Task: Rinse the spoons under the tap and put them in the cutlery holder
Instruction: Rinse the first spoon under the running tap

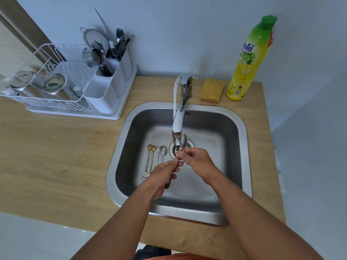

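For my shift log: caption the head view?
Both hands hold a spoon under the tap; four spoons wait.

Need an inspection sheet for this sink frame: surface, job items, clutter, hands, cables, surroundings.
Surface: wooden counter with a steel sink set in it.
Job's things: one spoon held under the tap; four spoons lie side by side on the sink floor, left of the drain; cutlery holder on the rack tray, already holding cutlery.
Clutter: sponge and soap bottle behind the sink; dish rack with metal items.
Hands: left hand and right hand both grip the held spoon.
Cables: white hose at the tap.
Surroundings: pale wall behind; pale floor in front.
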Demonstrator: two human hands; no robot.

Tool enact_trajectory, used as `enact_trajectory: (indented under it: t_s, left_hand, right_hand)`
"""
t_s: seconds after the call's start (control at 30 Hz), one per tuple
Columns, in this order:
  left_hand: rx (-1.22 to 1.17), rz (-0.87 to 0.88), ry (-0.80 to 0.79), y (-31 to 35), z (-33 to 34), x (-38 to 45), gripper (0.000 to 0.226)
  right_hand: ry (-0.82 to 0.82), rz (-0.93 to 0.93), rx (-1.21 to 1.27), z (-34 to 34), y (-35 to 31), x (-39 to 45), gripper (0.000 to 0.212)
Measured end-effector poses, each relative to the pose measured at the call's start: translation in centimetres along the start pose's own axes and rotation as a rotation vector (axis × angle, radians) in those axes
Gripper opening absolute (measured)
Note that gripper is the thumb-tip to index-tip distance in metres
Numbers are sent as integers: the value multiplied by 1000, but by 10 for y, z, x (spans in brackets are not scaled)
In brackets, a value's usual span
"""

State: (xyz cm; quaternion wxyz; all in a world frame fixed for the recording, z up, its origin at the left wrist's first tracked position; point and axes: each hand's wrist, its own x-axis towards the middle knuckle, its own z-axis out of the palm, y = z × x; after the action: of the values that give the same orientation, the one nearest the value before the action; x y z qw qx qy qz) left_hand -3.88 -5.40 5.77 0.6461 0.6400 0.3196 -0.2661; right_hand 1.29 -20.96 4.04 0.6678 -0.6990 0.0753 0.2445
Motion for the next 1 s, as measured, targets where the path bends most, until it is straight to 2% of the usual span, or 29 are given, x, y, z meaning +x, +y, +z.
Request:
enact_trajectory:
  t_s: [0.13, 0.33, 0.67, 0.83, 1.0]
  left_hand:
    - [37, -47, 30, -5, -4, -1, 31]
    - [68, 32, 87, 4, -2, -3, 29]
    - [148, 13, -5, -4, -18, -8, 33]
    - [80, -11, -25, 4, -16, -6, 36]
    - [-64, -64, -73, 18, -3, 5, 38]
  right_hand:
    - [21, 27, -19, 2, 3, -1, 8]
    - [48, 54, -26, 5, 7, -3, 10]
    - [198, 73, 2, -8, -26, 17, 13]
    - [160, 113, 8, -1, -17, 10, 9]
    - [65, 110, 32, 10, -8, -1, 20]
